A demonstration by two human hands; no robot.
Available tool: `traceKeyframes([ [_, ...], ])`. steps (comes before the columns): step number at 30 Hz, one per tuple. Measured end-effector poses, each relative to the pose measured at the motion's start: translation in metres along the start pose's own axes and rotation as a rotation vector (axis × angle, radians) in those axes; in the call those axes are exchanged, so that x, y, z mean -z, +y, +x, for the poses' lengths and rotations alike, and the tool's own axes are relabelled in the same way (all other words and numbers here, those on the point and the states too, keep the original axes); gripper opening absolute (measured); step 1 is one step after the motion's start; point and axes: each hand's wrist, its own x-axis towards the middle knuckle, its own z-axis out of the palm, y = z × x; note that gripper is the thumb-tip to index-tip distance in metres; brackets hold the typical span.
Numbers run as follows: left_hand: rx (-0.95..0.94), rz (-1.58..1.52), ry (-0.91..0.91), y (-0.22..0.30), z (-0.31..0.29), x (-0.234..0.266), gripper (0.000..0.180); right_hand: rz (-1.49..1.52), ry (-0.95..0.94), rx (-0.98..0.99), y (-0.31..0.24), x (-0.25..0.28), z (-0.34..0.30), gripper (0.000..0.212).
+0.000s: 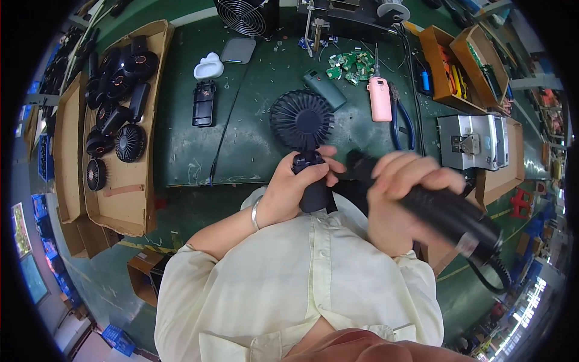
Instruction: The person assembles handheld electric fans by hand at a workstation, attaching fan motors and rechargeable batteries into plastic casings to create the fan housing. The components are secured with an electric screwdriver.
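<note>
My left hand [282, 192], with a silver bracelet at its wrist, grips a black handheld fan [303, 120] by the handle close to my chest. The round fan head points away from me over the table's near edge. In my right hand [398, 190] is a black electric screwdriver [449, 218] with a coiled cord, its fingers wrapped round the body. The tool is slightly smeared by motion, its front end to the right of the fan handle and apart from it. Beyond the fan head lies a dark green casing [325, 90].
A cardboard tray [123, 208] of several black fans is at the left. Across the green table [253, 142] lie a black shell [204, 104], green circuit boards [353, 65], a pink device [379, 99] and blue-handled pliers [401, 123]. A grey metal machine [473, 142] stands at the right.
</note>
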Motion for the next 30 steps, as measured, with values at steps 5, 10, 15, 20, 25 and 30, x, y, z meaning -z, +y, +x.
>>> traceKeyframes([
  [5,0.000,-0.115,-0.088,0.016,-0.002,0.010,0.051,-0.092,0.611,0.126,0.041,0.084,0.061,0.076],
  [10,-0.094,-0.393,-0.203,0.013,-0.008,0.014,0.057,0.293,0.716,-0.356,0.058,0.163,0.042,0.025],
  [15,-0.032,-0.284,-0.234,0.016,-0.010,0.023,0.039,0.053,0.693,-0.895,0.043,0.187,0.007,0.039],
  [20,-0.098,-0.251,-0.036,0.008,-0.002,0.029,0.035,-0.751,0.107,-0.722,0.034,0.080,-0.008,0.020],
  [25,-0.251,-0.358,0.012,0.008,-0.003,0.022,0.038,-1.152,-0.833,-0.239,0.036,-0.022,-0.028,0.064],
  [30,-0.236,-0.351,0.170,0.016,-0.010,0.029,0.024,-1.219,-0.970,-0.056,0.046,-0.033,-0.029,0.056],
])
